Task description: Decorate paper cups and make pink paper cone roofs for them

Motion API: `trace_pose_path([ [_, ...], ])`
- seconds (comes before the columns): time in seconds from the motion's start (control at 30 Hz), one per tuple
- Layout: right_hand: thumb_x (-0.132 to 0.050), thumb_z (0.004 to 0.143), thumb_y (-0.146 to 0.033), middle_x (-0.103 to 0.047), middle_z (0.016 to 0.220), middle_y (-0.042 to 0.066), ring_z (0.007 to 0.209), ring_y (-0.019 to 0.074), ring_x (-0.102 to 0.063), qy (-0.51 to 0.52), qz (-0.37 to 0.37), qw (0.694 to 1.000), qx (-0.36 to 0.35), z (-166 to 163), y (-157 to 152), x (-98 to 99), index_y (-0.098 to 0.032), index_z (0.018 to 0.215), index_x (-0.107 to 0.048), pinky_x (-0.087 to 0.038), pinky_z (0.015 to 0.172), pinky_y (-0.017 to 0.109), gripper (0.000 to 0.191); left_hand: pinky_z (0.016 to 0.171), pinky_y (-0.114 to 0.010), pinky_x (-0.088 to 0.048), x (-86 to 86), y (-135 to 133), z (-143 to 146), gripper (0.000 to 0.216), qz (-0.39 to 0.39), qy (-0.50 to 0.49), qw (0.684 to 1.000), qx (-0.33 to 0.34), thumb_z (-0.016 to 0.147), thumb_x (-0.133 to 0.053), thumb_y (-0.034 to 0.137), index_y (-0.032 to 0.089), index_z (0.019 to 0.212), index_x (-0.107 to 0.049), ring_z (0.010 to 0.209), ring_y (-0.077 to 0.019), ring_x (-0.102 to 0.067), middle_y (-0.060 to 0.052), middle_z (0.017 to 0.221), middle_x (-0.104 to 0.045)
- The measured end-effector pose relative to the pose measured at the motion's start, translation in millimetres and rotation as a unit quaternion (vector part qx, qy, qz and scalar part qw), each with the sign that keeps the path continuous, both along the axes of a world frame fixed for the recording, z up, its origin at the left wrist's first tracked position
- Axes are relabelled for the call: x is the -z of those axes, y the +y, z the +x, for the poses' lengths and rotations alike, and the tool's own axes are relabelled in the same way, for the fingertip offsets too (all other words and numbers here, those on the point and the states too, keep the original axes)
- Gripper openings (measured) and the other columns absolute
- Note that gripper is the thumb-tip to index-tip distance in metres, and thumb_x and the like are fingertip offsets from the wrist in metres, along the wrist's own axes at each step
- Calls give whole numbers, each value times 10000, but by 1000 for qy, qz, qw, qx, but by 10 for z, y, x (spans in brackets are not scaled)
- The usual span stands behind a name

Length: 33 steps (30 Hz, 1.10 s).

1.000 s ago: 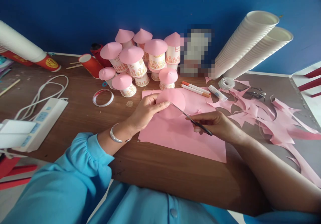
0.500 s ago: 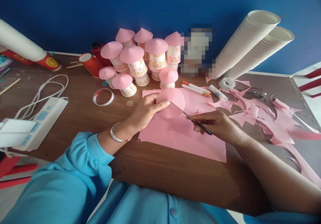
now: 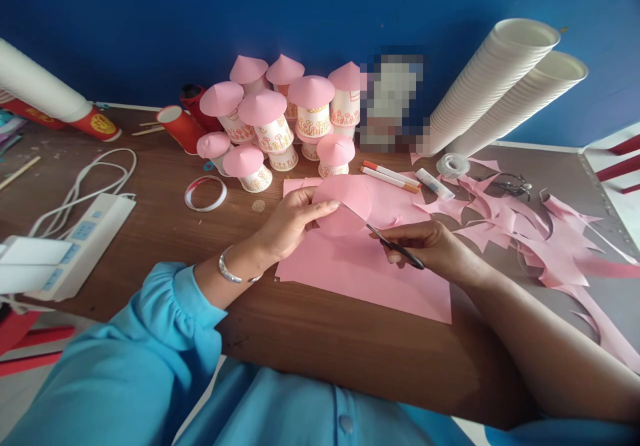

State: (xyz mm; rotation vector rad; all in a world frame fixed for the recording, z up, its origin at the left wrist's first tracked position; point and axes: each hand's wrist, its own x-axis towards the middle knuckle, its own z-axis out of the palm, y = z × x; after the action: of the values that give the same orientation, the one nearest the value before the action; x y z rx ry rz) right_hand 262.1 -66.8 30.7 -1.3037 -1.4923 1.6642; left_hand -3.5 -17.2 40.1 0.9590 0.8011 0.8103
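Between thumb and fingers, my left hand (image 3: 295,223) pinches the left side of a round pink paper disc (image 3: 345,191). My right hand (image 3: 420,246) is closed round the dark handles of a pair of scissors (image 3: 400,249). Their thin blade points up and left, running along the disc from its lower right edge towards its middle near my left thumb. Both hands are above pink paper sheets (image 3: 360,273) lying flat on the brown table. My fingers partly hide the scissor handles.
Several decorated paper cups with pink cone roofs (image 3: 263,109) stand behind. Markers (image 3: 390,178), a glue stick (image 3: 434,184), clear tape (image 3: 453,165) and pink scraps (image 3: 540,233) lie to the right. Tall cup stacks (image 3: 493,86) lean by the wall; a power strip (image 3: 87,246) is left.
The disc has shifted very slightly to the right, and the scissors have moved a little at its lower right edge. Otherwise, both hands keep nearly the same position.
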Motion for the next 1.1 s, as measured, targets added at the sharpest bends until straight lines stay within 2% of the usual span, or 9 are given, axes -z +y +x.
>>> trace_pose_path([
  [0.1, -856, 756, -529, -716, 660, 54, 564, 127, -592, 3, -4, 1000, 4, 7, 6, -4, -170, 1129, -838, -450, 455, 235, 518, 691, -276, -578, 12, 11, 3, 244, -52, -41, 998, 8, 777, -861, 334, 153, 916, -776, 772, -158, -670, -50, 839, -731],
  [0.2, -870, 740, -519, -715, 650, 54, 557, 126, -595, 1, -3, 1000, 13, 2, 4, -24, -169, 1104, -847, -468, 464, 239, 506, 600, -257, -587, 17, 29, 6, 222, -81, -68, 994, 12, 746, -883, 309, 137, 805, -754, 715, -148, -653, -40, 772, -697],
  [0.3, -875, 729, -508, -734, 674, 63, 565, 139, -624, -10, 0, 1000, 18, -6, -3, -37, -173, 1103, -848, -505, 482, 254, 503, 534, -255, -579, 8, 42, 8, 211, -97, -80, 992, 14, 740, -878, 287, 135, 763, -735, 675, -144, -631, -31, 743, -666],
  [0.47, -847, 759, -438, -736, 682, 52, 568, 137, -640, -25, 30, 999, 12, -1, -9, -24, -181, 1136, -838, -522, 492, 248, 456, 524, -259, -570, -5, 46, 1, 218, -103, -81, 991, 22, 737, -874, 285, 136, 744, -716, 660, -142, -620, -29, 729, -653],
  [0.67, -836, 770, -348, -712, 676, 25, 556, 120, -604, -48, 65, 997, 6, 12, -13, -11, -202, 1150, -837, -530, 536, 257, 407, 610, -256, -560, 12, 45, -12, 235, -75, -55, 996, 13, 737, -885, 322, 149, 816, -747, 687, -136, -621, -24, 725, -660],
  [0.83, -827, 783, -384, -693, 695, 18, 576, 123, -580, -73, 89, 993, 3, 8, -15, -3, -215, 1156, -836, -495, 538, 264, 409, 645, -248, -547, 18, 35, -21, 229, -47, -49, 998, 10, 741, -886, 339, 164, 820, -763, 691, -118, -609, -20, 768, -690],
  [1.1, -800, 812, -383, -685, 710, 7, 578, 115, -478, -156, 147, 977, 12, -8, -36, 7, -216, 1133, -839, -428, 541, 267, 364, 834, -294, -562, 14, 8, -12, 237, 70, -27, 997, -14, 833, -825, 340, 199, 1020, -791, 880, -168, -678, -33, 943, -762],
])
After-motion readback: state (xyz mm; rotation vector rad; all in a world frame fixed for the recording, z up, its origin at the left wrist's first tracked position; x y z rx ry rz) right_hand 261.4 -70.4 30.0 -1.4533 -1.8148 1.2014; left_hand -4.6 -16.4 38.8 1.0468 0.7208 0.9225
